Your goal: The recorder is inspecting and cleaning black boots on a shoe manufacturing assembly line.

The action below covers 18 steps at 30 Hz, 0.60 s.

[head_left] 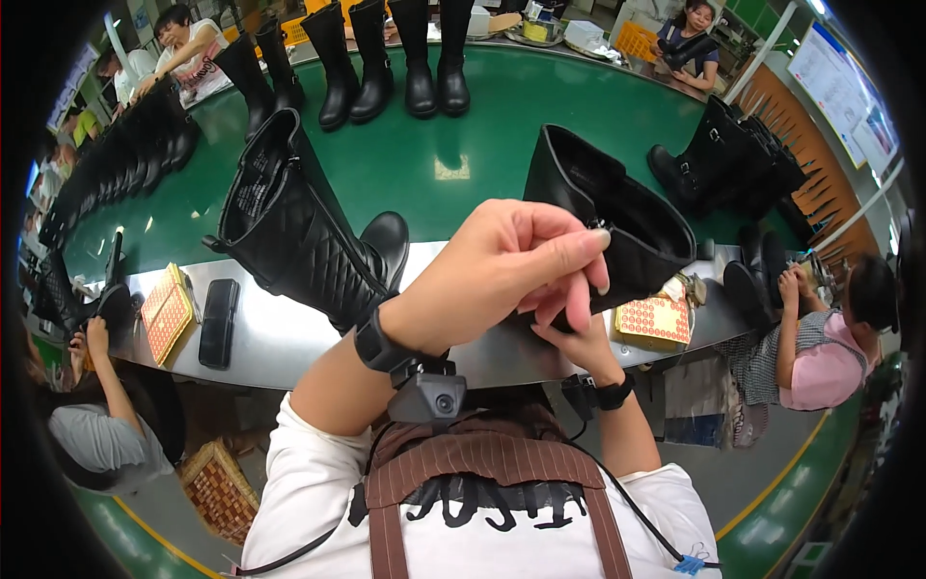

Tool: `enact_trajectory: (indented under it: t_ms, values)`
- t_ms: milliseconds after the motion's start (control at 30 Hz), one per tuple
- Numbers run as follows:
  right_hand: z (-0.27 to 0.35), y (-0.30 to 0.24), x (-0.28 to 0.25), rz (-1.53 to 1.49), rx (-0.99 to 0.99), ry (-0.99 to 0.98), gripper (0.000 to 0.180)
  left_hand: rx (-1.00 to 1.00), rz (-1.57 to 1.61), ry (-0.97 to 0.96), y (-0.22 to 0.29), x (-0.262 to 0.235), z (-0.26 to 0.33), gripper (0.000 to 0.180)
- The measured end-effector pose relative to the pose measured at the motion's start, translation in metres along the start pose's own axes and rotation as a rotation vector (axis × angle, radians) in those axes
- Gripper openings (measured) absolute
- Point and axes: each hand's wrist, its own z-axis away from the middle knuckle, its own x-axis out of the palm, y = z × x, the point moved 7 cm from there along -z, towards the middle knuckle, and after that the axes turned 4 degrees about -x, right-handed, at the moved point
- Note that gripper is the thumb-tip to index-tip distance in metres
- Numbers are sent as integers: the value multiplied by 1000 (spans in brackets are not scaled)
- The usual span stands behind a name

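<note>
A tall black boot (564, 183) leans with its open top toward me, right of centre at the table edge. My left hand (511, 270) reaches across to it, closed, with thumb and forefinger pinched at the small metal zipper pull (600, 223) by its top opening. Below the shaft, my right hand (584, 349) grips the same boot from underneath; its fingers are partly hidden behind the boot. Another tall black boot with a quilted shaft (313, 227) stands tilted to the left, its toe pointing away, touched by neither hand.
Sheets of round red stickers (166, 314) lie left, with more stickers (654, 320) at right. A black case (219, 323) rests on the metal edge (256, 338). Black boots (420, 68) line the green table's far side; more boots (719, 154) stand right. Co-workers sit both sides.
</note>
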Motion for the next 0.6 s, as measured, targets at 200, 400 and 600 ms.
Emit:
enact_trajectory:
  t_ms: [200,400,600]
  values:
    - [2,-21,-5,-85,0,-56,53,-61,-158,-106,-22,-9,16,39]
    - [-8,-8,-16,-19,104,-211,74,-676,-715,155,-100,-92,128,39]
    - [-22,-14,17,-108,152,-276,73,-373,-1167,901,-84,-155,210,70]
